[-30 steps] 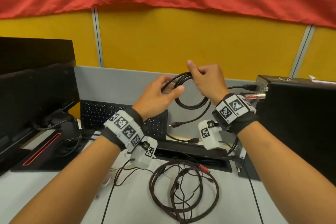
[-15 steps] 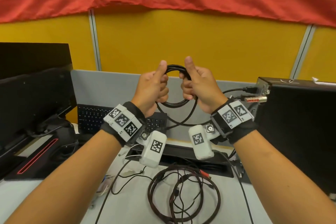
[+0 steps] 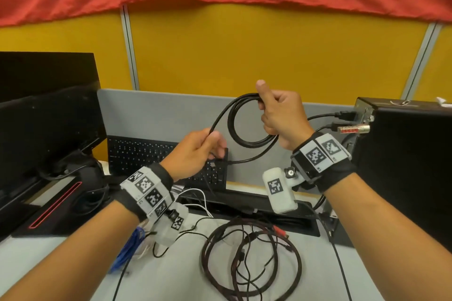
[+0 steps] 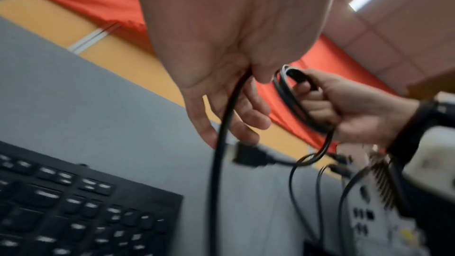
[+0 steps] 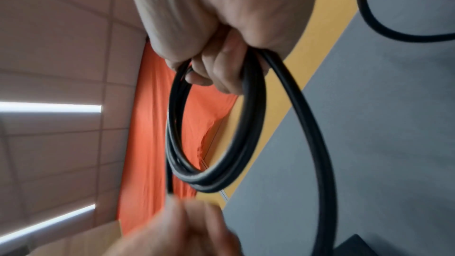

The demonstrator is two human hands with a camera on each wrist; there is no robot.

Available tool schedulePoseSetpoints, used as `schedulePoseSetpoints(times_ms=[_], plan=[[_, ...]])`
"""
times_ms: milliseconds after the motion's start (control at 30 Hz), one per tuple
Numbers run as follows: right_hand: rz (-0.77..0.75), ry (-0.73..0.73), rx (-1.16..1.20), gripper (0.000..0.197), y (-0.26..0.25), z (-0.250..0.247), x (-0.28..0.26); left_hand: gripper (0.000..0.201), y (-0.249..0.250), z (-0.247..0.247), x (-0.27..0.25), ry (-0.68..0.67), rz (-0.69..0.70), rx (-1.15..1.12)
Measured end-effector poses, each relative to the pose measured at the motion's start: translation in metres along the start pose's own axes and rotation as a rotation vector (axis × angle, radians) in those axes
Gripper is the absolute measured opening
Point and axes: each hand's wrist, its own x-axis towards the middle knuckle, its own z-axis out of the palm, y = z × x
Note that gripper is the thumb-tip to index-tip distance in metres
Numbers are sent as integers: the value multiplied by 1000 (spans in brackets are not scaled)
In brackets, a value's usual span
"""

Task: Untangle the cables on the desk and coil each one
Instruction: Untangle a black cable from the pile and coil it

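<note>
A thick black cable point(image 3: 231, 115) is partly wound into a coil held up over the desk's back edge. My right hand point(image 3: 278, 115) grips the coil's loops point(image 5: 214, 180) in its fist, thumb up. My left hand point(image 3: 195, 151), lower and to the left, pinches the loose run of the same cable point(image 4: 222, 133). The cable's plug end point(image 4: 248, 156) dangles just below the left fingers. On the desk below lies a tangle of a braided dark red cable point(image 3: 252, 261) and thin black wires.
A black keyboard point(image 3: 146, 156) leans on the grey divider. Monitors point(image 3: 46, 115) stand at left and a black computer case point(image 3: 411, 154) with plugged cables at right. A blue cable point(image 3: 127, 249) and white wires point(image 3: 198, 195) lie near my left wrist.
The hands were together on the coil half a second ago. The left hand has since slid down and left along the loose cable, while the right hand keeps the coil.
</note>
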Motion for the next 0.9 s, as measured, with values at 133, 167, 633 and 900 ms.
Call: schedulePoseSetpoints(times_ms=[133, 167, 633, 900], plan=[[102, 20, 84, 49, -5, -7, 5, 31, -24, -3, -13, -12, -47, 150], [129, 27, 115, 47, -5, -7, 5, 31, -27, -3, -14, -14, -66, 118], [460, 179, 696, 50, -2, 4, 12, 31, -15, 12, -21, -151, -13, -778], [408, 134, 533, 51, 15, 30, -8, 37, 19, 28, 8, 317, -40, -714]])
